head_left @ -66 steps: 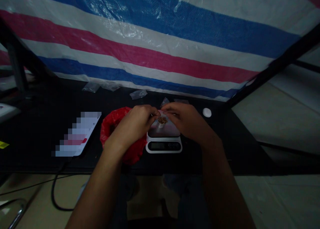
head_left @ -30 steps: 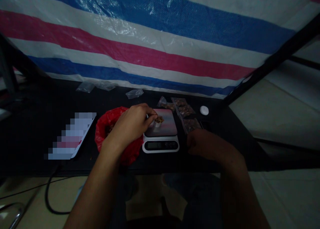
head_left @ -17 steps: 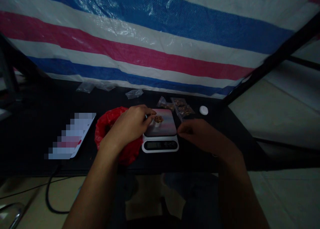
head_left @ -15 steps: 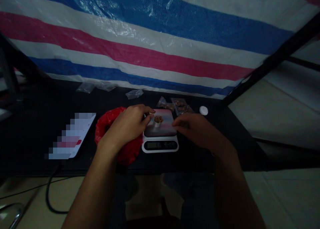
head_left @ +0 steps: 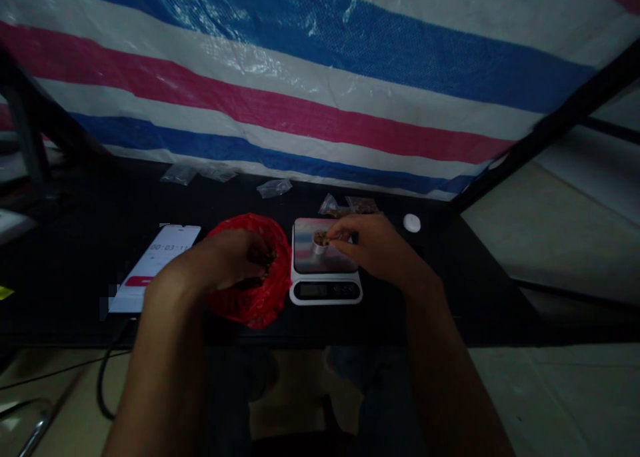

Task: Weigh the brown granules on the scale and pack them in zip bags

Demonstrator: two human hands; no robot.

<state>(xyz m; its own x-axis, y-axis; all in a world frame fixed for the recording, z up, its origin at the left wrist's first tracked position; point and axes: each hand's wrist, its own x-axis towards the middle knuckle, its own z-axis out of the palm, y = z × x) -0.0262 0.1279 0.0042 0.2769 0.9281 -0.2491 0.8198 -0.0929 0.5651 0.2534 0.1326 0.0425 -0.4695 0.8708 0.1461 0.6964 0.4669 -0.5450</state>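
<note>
The left hand (head_left: 227,256) reaches into the red bag (head_left: 260,314), its forearm rising from the near edge, wrist bent and fingers curled down among dark bits (head_left: 271,260). Its grip is partly hidden and in shadow, so I cannot tell how far it is open or whether it has hold of any. The right hand (head_left: 373,244) comes in from the other side, palm down, thumb and forefinger drawn close together at the rim of the small cup (head_left: 319,248). Whether that grip pinches a bit or the rim, I cannot tell. The cup stands upright on the plate of the scale (head_left: 306,262), heaped with brown pieces; the bag sits just beside the scale.

The table (head_left: 390,327) is black. Left of the bag lies a phone (head_left: 163,250) with a timer on its screen. Clear bags (head_left: 274,188) lie along the back, and filled bags (head_left: 363,205) behind the scale, near a round white object (head_left: 412,223). A sheet (head_left: 310,64) striped blue, white and red hangs behind, beside a slanting black bar (head_left: 530,144). Pale tiles (head_left: 530,390) cover the floor, and the light is dim.
</note>
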